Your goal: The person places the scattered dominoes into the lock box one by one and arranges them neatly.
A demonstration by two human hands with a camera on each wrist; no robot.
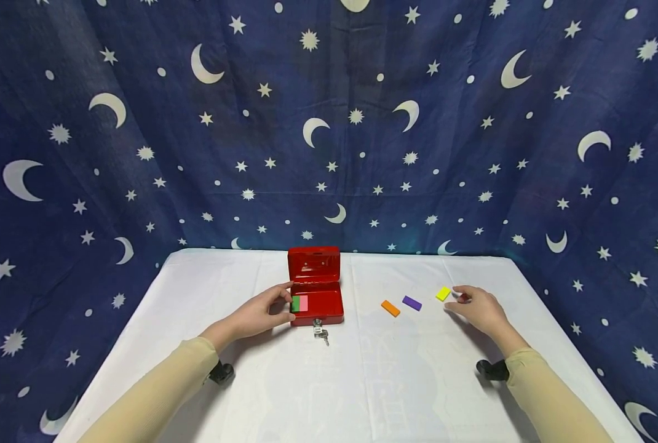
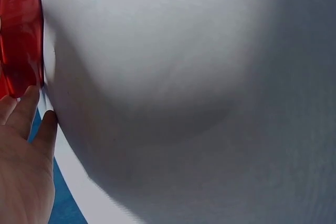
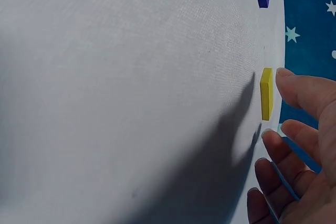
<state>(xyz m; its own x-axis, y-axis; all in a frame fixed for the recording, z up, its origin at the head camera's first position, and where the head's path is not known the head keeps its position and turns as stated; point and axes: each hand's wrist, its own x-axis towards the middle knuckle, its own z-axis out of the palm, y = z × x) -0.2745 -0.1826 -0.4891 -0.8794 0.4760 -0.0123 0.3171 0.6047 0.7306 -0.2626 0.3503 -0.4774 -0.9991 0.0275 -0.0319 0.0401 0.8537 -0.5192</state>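
Observation:
In the head view, a red metal cash box (image 1: 326,303) stands with its lid raised. A green block (image 1: 296,303) and a pink block (image 1: 304,303) lie side by side at its left inside. My left hand (image 1: 261,311) rests at the box's left end, thumb by the front corner and a finger by the back one. The left wrist view shows fingertips (image 2: 31,92) touching the red wall. My right hand (image 1: 479,309) hovers beside a yellow block (image 1: 443,294), thumb and fingers spread apart. In the right wrist view the thumb (image 3: 296,87) is near that block.
A purple block (image 1: 412,303) and an orange block (image 1: 390,308) lie on the white tablecloth (image 1: 329,394) between the box and my right hand. Keys (image 1: 323,336) hang from the box's front lock. A dark blue curtain (image 1: 351,160) with moons and stars stands behind.

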